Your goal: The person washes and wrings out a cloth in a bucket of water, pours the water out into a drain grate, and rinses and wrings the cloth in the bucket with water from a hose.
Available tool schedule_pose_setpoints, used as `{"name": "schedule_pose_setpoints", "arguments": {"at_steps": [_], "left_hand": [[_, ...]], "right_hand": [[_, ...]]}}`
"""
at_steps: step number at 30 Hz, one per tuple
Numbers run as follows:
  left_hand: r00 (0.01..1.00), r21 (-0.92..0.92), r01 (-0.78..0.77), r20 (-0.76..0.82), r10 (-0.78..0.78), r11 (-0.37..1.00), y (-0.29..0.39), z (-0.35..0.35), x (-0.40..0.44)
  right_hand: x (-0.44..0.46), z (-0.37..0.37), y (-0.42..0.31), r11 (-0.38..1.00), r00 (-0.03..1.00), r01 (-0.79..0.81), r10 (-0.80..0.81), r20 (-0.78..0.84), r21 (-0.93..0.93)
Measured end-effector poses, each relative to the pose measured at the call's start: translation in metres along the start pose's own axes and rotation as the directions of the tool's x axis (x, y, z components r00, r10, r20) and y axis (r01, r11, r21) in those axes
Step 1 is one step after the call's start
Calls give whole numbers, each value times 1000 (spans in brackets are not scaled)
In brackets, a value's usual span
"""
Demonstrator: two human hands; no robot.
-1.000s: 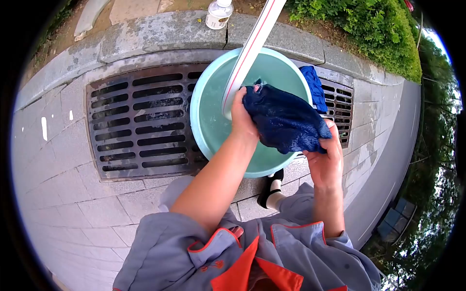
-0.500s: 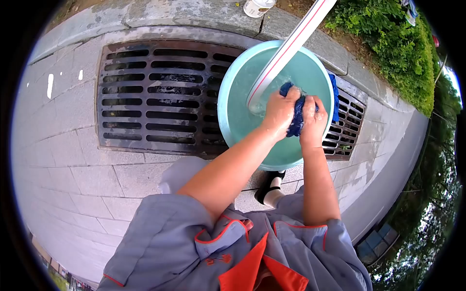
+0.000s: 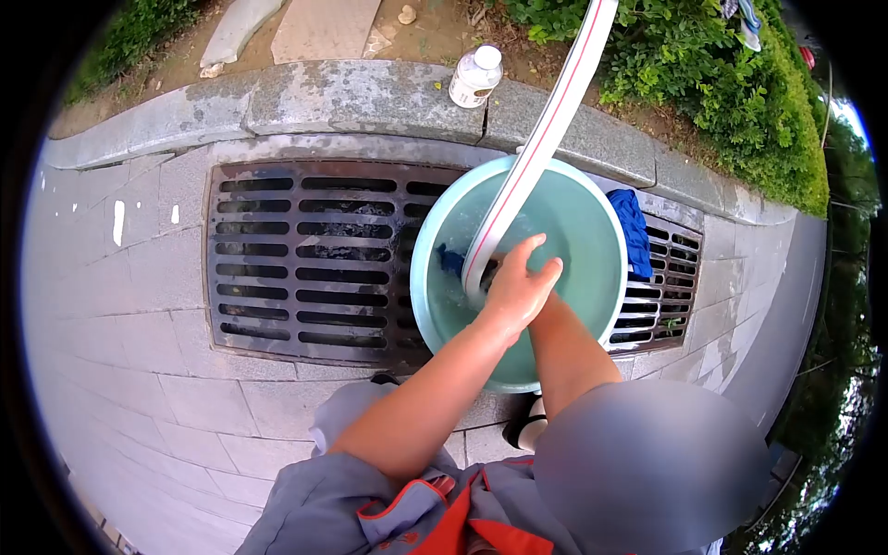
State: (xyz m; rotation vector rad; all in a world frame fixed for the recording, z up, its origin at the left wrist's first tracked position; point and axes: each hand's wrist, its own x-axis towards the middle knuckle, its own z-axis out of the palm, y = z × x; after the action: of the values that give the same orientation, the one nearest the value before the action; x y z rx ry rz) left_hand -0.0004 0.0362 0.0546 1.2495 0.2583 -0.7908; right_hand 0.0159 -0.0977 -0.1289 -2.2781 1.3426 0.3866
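My left hand (image 3: 520, 285) is over the basin, crossed above my right forearm (image 3: 569, 347). Its visible fingers are apart, and I see nothing held in it. The right hand is almost wholly hidden behind the left hand and the hose, low in the basin, so its fingers do not show. A dark blue cloth (image 3: 450, 260) lies in the water just left of the white hose (image 3: 518, 190), partly covered by it. The hose, with a red stripe, runs down into the light green basin (image 3: 421, 296) of water.
The basin stands over a metal drain grate (image 3: 301, 254). A blue cloth (image 3: 629, 231) lies on the grate at the basin's right. A white-capped bottle (image 3: 475, 78) stands on the stone curb (image 3: 342, 97). Bushes (image 3: 721, 111) grow behind the curb.
The dark blue cloth, earlier squeezed between both hands above the water, is now at the basin's left side. My right hand moved left beneath my left hand. The view has tilted up.
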Motion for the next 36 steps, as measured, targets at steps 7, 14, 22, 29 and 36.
{"name": "schedule_pose_setpoints", "arguments": {"at_steps": [7,14,22,29,36], "left_hand": [[866,-517,383,-87,-492,766,-30,9,22],[983,-948,167,141,-115,271,-46,-3,57],[989,-861,140,150,-19,489,-22,15,36],[947,-851,314,311,-78,421,-37,22,31],[998,-514,53,0,-62,856,-24,12,26]], "right_hand": [[-55,-115,-33,746,833,-194,-218,509,638],[-205,-265,-1,217,787,-278,-507,351,936],[-215,-186,-16,560,557,827,-811,-180,39],[-181,-157,-34,552,483,824,-801,-352,-125],[-88,-143,-25,828,927,317,-374,34,462]]}}
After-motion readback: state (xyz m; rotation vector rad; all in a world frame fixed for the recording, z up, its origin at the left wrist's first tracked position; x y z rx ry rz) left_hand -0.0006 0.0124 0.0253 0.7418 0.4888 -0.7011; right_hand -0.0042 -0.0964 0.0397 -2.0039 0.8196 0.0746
